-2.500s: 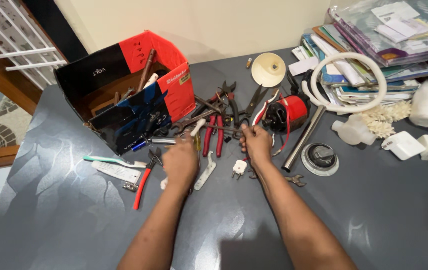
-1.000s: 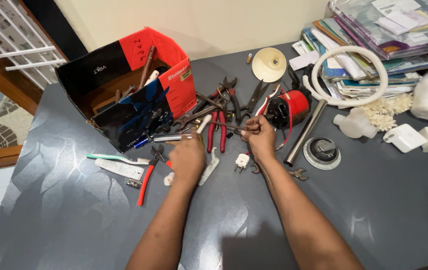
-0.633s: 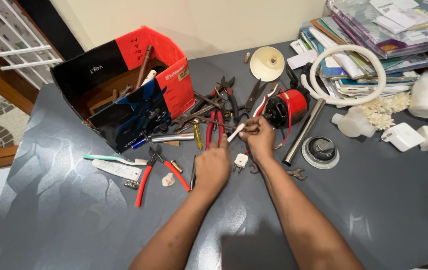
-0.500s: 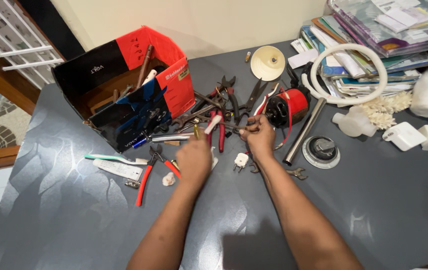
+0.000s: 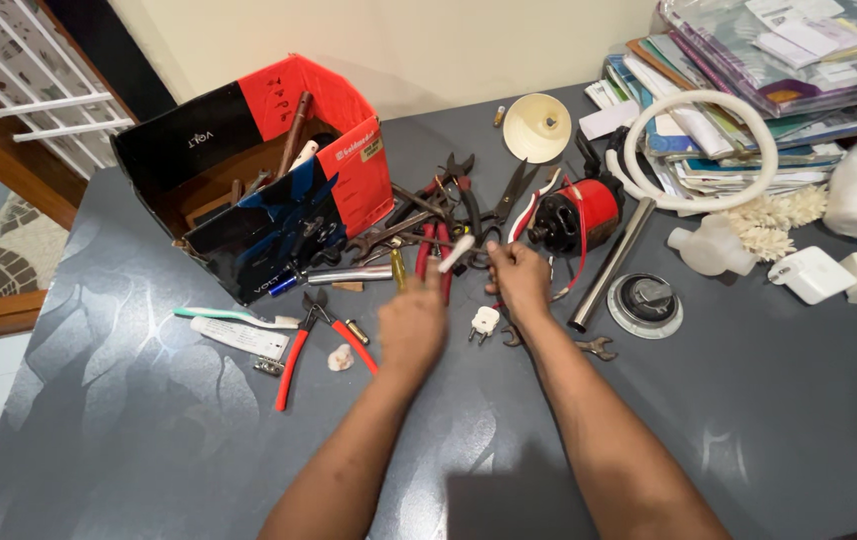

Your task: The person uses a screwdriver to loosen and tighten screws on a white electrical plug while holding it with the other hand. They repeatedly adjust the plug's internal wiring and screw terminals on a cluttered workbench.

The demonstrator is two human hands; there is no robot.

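1. While blurred, the left hand [image 5: 411, 325] lifts a white-handled tool [image 5: 456, 254]; its grip cannot be told.
2. Right hand [image 5: 519, 280] rests curled on the tool pile [image 5: 429, 215], near the red motor [image 5: 577, 213].

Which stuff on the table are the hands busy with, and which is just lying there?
Busy with:
left hand, blurred
right hand
white-handled tool
pile of pliers

Just lying there:
red motor
white hose ring
red and black box
stack of books
white plug
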